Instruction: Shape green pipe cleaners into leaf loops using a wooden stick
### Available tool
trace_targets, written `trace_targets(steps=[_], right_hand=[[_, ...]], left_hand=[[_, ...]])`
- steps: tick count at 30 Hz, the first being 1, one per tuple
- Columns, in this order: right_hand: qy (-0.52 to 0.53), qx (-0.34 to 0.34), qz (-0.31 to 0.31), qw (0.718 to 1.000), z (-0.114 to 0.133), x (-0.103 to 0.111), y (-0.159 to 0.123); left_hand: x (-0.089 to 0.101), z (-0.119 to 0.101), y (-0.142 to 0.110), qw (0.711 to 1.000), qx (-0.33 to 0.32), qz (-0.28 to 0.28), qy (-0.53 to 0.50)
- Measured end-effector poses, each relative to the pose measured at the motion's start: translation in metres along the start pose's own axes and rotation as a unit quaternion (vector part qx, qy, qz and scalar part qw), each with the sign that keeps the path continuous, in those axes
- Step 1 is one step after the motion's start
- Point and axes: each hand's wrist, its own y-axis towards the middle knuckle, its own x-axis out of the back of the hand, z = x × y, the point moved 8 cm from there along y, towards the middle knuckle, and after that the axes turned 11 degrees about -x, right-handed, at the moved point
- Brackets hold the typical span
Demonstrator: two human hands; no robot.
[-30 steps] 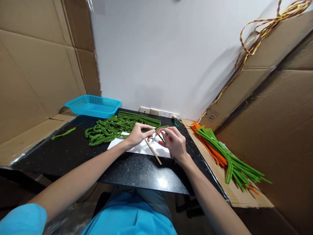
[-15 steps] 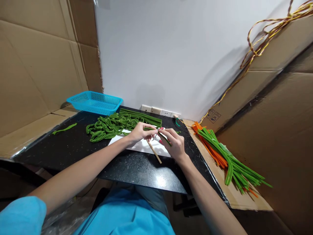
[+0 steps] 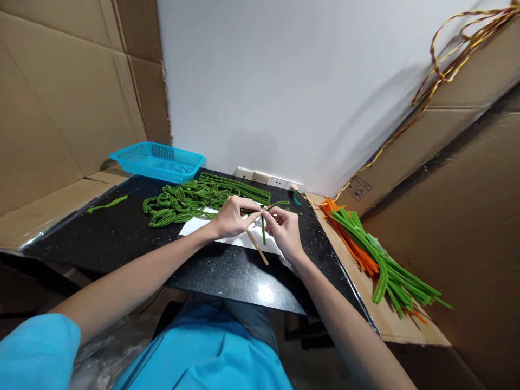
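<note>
My left hand (image 3: 233, 218) and my right hand (image 3: 285, 230) meet fingertip to fingertip above a white sheet (image 3: 197, 224). Both pinch a dark green pipe cleaner (image 3: 264, 232); one end hangs down and another part sticks out to the right above my right hand. The exact bend between the fingertips is hidden. Under the hands lies a thin wooden stick (image 3: 259, 249), its near end past the sheet's edge. Left of my left hand is a heap of looped green pipe cleaners (image 3: 174, 205). Straight green pipe cleaners (image 3: 238, 187) lie bundled behind.
A blue plastic basket (image 3: 158, 164) stands at the back left. Near it on the black tabletop (image 3: 101, 233) is a light green strip (image 3: 109, 203). Bright green pipe cleaners (image 3: 382, 260) and orange ones (image 3: 349, 244) lie on cardboard at the right. Sockets (image 3: 262, 177) line the wall.
My fingers have shifted their grip on the pipe cleaner, whose end, earlier slanting across my right hand, now hangs down between the hands. The red-handled tool below is now mostly hidden.
</note>
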Motion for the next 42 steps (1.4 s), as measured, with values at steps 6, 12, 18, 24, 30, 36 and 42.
trace_targets(steps=[6, 12, 18, 24, 30, 36, 42], right_hand=[[0.112, -0.150, 0.133, 0.973, -0.014, -0.011, 0.005], [0.132, -0.116, 0.073, 0.982, -0.010, -0.006, 0.006], [0.095, -0.080, -0.021, 0.992, -0.007, 0.002, 0.003], [0.058, -0.064, -0.009, 0.996, -0.008, 0.003, 0.005], [0.039, -0.049, 0.030, 0.998, -0.009, -0.004, 0.008], [0.013, -0.017, -0.006, 1.000, -0.009, 0.000, 0.008], [-0.012, 0.012, -0.022, 1.000, -0.004, 0.004, 0.004]], left_hand=[[-0.002, 0.004, -0.002, 0.998, -0.003, 0.056, -0.028], [-0.012, 0.046, -0.013, 0.955, 0.184, -0.047, -0.229], [-0.028, 0.065, -0.026, 0.908, 0.257, -0.125, -0.306], [-0.032, 0.061, -0.024, 0.902, 0.268, -0.110, -0.321], [-0.035, 0.065, -0.026, 0.898, 0.276, -0.108, -0.326], [-0.035, 0.064, -0.021, 0.908, 0.250, -0.082, -0.325], [-0.048, 0.047, -0.019, 0.920, 0.217, 0.024, -0.327]])
